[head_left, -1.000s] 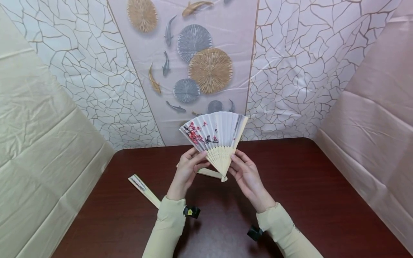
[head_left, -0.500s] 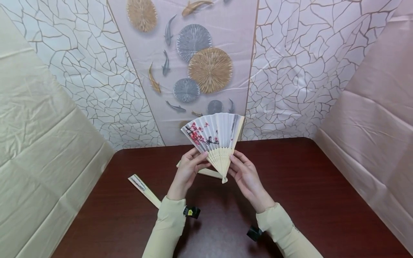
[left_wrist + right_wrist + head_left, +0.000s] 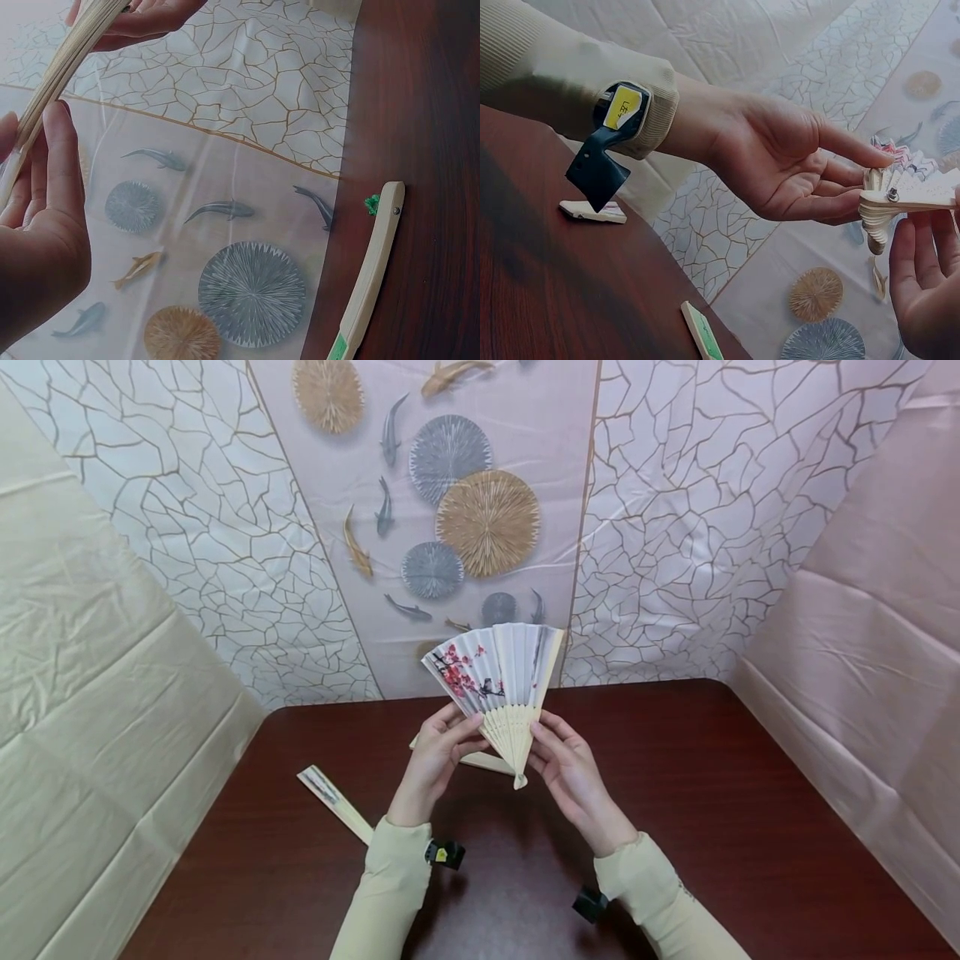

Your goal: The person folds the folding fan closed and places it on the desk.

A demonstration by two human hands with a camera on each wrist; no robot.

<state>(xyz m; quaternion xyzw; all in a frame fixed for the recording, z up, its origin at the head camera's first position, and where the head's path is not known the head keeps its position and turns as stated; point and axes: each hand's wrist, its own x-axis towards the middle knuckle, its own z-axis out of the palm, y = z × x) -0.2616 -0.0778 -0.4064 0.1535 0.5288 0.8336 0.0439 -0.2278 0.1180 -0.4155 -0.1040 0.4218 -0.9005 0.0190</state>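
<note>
A partly spread folding fan [image 3: 517,664] with pale wooden ribs and red blossoms on white stands upright above the table, its pivot end down. At its left edge my left hand [image 3: 433,762] pinches the ribs between thumb and fingers. The opposite outer rib is pinched by my right hand [image 3: 573,774]. Seen edge-on in the left wrist view, the fan [image 3: 71,64] shows its stacked ribs. Across the right wrist view reaches my left hand [image 3: 772,154], with my right hand [image 3: 926,277] under the fan's pivot end [image 3: 907,196].
One folded fan [image 3: 337,806] lies on the dark red table [image 3: 675,793], partly covered by my left sleeve. Another folded fan [image 3: 486,762] lies behind the held fan; the left wrist view shows a folded fan [image 3: 373,262] with green on it. A patterned cloth [image 3: 660,527] hangs behind.
The fan's right edge has swung left, so its spread is somewhat narrower. My right hand has shifted slightly left with it; my left hand has stayed almost still.
</note>
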